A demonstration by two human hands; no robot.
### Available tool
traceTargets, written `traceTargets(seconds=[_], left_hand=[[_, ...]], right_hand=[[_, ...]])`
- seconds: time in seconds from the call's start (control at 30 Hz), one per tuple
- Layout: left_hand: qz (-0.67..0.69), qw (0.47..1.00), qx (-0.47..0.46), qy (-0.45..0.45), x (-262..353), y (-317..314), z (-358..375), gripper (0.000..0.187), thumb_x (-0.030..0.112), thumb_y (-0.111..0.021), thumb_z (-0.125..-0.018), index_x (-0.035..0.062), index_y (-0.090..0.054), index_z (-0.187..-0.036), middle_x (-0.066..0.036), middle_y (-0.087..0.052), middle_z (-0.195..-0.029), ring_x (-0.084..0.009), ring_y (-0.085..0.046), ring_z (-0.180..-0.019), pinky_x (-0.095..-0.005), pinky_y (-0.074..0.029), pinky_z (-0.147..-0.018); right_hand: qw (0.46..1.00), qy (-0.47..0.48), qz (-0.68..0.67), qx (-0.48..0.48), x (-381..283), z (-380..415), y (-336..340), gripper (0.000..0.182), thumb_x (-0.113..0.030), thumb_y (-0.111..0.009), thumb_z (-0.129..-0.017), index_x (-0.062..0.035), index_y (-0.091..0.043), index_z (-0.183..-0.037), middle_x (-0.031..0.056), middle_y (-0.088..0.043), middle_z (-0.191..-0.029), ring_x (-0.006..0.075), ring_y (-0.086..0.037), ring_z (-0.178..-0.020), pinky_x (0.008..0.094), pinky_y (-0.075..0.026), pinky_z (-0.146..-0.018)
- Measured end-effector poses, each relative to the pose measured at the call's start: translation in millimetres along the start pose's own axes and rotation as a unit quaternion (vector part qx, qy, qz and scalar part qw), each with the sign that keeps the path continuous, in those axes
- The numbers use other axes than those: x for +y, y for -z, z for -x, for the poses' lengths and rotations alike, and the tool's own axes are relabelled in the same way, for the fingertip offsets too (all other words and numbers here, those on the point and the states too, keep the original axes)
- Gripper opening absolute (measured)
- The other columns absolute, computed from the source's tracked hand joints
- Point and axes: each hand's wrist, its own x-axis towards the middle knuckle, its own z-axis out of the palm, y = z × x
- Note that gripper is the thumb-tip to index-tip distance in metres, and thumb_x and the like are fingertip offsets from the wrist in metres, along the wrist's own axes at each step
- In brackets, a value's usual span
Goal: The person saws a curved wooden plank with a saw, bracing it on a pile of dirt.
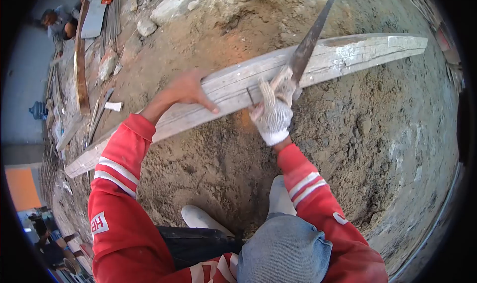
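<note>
A long pale wooden plank (228, 86) lies slantwise across in front of me, cracked along its grain. My bare left hand (191, 90) is clamped over it left of the middle, thumb on the near face and fingers over the far edge. In a white knit glove, my right hand (274, 111) is wrapped around the pale handle of a handsaw (309, 47). The saw's dark blade points up and away to the right, overlapping the plank in this view. A short dark line (250, 95) crosses the plank just left of the glove.
Loose soil (208, 168) surrounds my pale boots (201, 218). Rocks (173, 7) lie at the upper left, near a brown board (81, 59) and thin rods. A person (62, 24) is at the far upper left; a blue water jug (38, 110) stands below.
</note>
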Motion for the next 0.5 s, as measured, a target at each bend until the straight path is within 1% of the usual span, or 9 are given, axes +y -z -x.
traceTargets(seconds=[0.07, 0.1, 0.13, 0.2, 0.23, 0.27, 0.33, 0.4, 0.5], left_hand=[[-0.133, 0.98, 0.145, 0.041, 4, -3, 6, 0.089, 0.058, -0.095, -0.05, 0.0065, -0.071, -0.118, -0.02, -0.076, -0.105, -0.0372, -0.073, -0.098, -0.0471, -0.057, -0.086], [-0.169, 0.962, 0.208, 0.056, -1, -14, 1, 0.085, 0.059, -0.095, -0.049, 0.0071, -0.072, -0.112, -0.018, -0.075, -0.103, -0.0395, -0.072, -0.1, -0.0504, -0.057, -0.086], [-0.162, 0.961, 0.217, 0.062, 2, -15, 4, 0.085, 0.059, -0.095, -0.049, 0.0071, -0.072, -0.112, -0.018, -0.075, -0.103, -0.0395, -0.072, -0.1, -0.0504, -0.057, -0.086], [-0.164, 0.963, 0.199, 0.079, 9, -11, 5, 0.087, 0.057, -0.095, -0.05, 0.0083, -0.07, -0.119, -0.019, -0.075, -0.103, -0.0394, -0.072, -0.101, -0.0493, -0.056, -0.089], [-0.152, 0.964, 0.204, 0.081, 12, -16, 8, 0.087, 0.057, -0.095, -0.05, 0.0083, -0.07, -0.119, -0.019, -0.075, -0.103, -0.0394, -0.072, -0.101, -0.0493, -0.056, -0.089], [-0.158, 0.96, 0.215, 0.079, 14, -19, 10, 0.083, 0.055, -0.095, -0.051, 0.008, -0.07, -0.115, -0.019, -0.075, -0.101, -0.0399, -0.072, -0.1, -0.05, -0.057, -0.087], [-0.148, 0.958, 0.229, 0.087, 14, -29, 14, 0.079, 0.053, -0.095, -0.053, 0.0078, -0.069, -0.112, -0.019, -0.074, -0.099, -0.0405, -0.072, -0.099, -0.0508, -0.057, -0.086], [-0.132, 0.951, 0.267, 0.087, 13, -38, 13, 0.077, 0.051, -0.095, -0.055, 0.0069, -0.066, -0.111, -0.019, -0.074, -0.099, -0.0411, -0.071, -0.098, -0.0514, -0.057, -0.084], [-0.119, 0.943, 0.3, 0.077, 12, -46, 9, 0.074, 0.049, -0.094, -0.058, 0.0061, -0.064, -0.11, -0.02, -0.072, -0.101, -0.0411, -0.071, -0.1, -0.0518, -0.056, -0.086]], right_hand=[[0.941, -0.082, -0.322, 0.072, 37, -23, -42, 0.046, -0.022, -0.065, -0.099, -0.0076, -0.058, -0.141, 0.0067, -0.071, -0.102, 0.0208, -0.069, -0.084, 0.0382, -0.058, -0.076], [0.997, 0.008, 0.068, 0.045, -5, -32, -8, 0.048, -0.021, -0.067, -0.095, -0.0074, -0.058, -0.141, 0.0089, -0.07, -0.107, 0.0222, -0.068, -0.092, 0.035, -0.056, -0.082], [0.997, 0.019, 0.069, 0.039, -9, -33, -9, 0.048, -0.021, -0.067, -0.095, -0.0074, -0.058, -0.141, 0.0089, -0.07, -0.107, 0.0222, -0.068, -0.092, 0.035, -0.056, -0.082], [0.82, -0.122, -0.558, -0.027, -9, -40, 0, 0.063, -0.041, -0.062, -0.098, -0.0168, -0.047, -0.154, 0.0014, -0.06, -0.076, 0.0213, -0.064, -0.075, 0.0617, -0.047, -0.103], [0.974, 0.01, -0.209, 0.081, -25, -34, 16, 0.072, -0.028, -0.07, -0.094, -0.0162, -0.04, -0.158, 0.0086, -0.056, -0.113, 0.0251, -0.066, -0.085, 0.0618, -0.045, -0.107], [0.957, 0.151, 0.172, 0.178, -42, -30, 35, 0.085, -0.016, -0.078, -0.09, -0.0155, -0.033, -0.162, 0.0158, -0.053, -0.149, 0.0289, -0.067, -0.095, 0.062, -0.042, -0.112], [0.973, 0.179, -0.001, 0.145, -60, -20, 65, 0.085, -0.013, -0.071, -0.094, -0.0169, -0.024, -0.165, 0.0188, -0.011, -0.173, 0.0342, -0.053, -0.132, 0.0533, -0.041, -0.118], [0.969, 0.054, -0.208, 0.118, -71, 9, 91, 0.084, -0.01, -0.066, -0.097, -0.0184, -0.02, -0.166, 0.0207, -0.001, -0.173, 0.0372, -0.025, -0.155, 0.0488, -0.032, -0.124], [0.996, 0.057, -0.019, 0.066, -98, 44, 131, 0.082, -0.017, -0.061, -0.102, -0.0119, -0.012, -0.168, 0.0221, -0.009, -0.173, 0.0365, -0.025, -0.155, 0.049, -0.028, -0.123]])
